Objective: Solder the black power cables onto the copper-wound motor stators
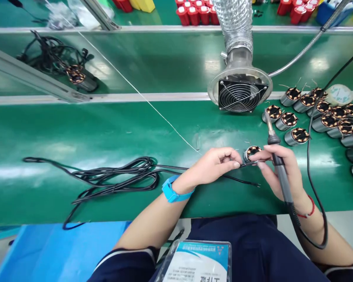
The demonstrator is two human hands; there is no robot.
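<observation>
My left hand pinches the end of a black cable between thumb and forefinger. In my right hand lies a soldering iron, its bare tip pointing up and away from me. The thumb and forefinger of that hand also reach to the cable end by a motor stator with copper windings. That stator stands just beyond my fingertips; whether they touch it I cannot tell. A thin pale wire, like solder, slants down from the upper left and ends from view behind my left hand. A second cable end lies below.
Coiled cable covers part of the green bench at left. A fume fan hangs on a duct above the work. Several stators crowd the right side; the iron's cord passes in front. A shelf post stands left.
</observation>
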